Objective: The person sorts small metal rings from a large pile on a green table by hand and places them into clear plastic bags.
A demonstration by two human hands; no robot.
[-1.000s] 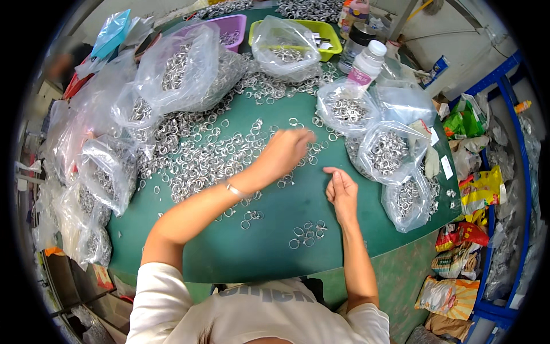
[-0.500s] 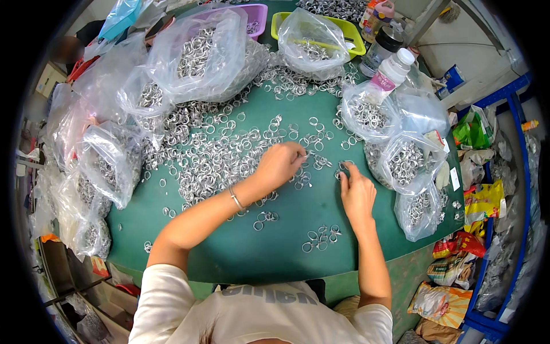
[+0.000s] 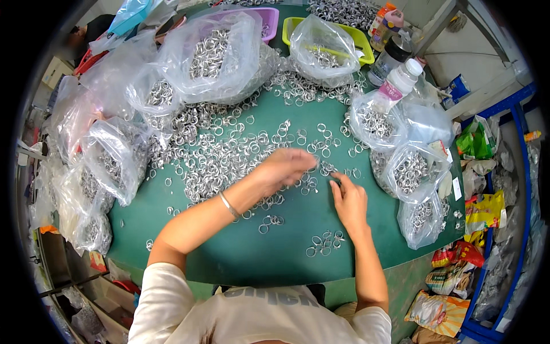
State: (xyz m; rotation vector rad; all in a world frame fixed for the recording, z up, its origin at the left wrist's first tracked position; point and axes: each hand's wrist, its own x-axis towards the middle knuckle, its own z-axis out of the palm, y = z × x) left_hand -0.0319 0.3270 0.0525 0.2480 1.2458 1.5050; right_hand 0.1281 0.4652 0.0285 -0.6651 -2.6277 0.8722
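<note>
Silver-coloured rings lie loose over the green table, thickest in a large pile (image 3: 220,166) beside my left forearm. My left hand (image 3: 286,169), with a bangle (image 3: 229,205) on its wrist, hovers at the right edge of that pile. Motion smears its fingers, so whether they hold a ring is not visible. My right hand (image 3: 349,203) is open, thumb and index finger apart, the index tip beside a small cluster of rings (image 3: 327,168) between the hands. Closer to me are two small groups of rings, one on the right (image 3: 324,243) and another further left (image 3: 271,222).
Clear plastic bags of rings line the left (image 3: 114,163) and right (image 3: 409,172) sides. At the back stand a big bag (image 3: 212,54), a purple tub (image 3: 270,24) and a yellow-green tray (image 3: 366,50). A white bottle (image 3: 404,80) rises at the back right, beside a dark-lidded jar (image 3: 391,60).
My right hand has drawn slightly left and down, its fingertips leaving the rings they were at. My left hand has moved a little and blurs. The whole view has shifted slightly.
</note>
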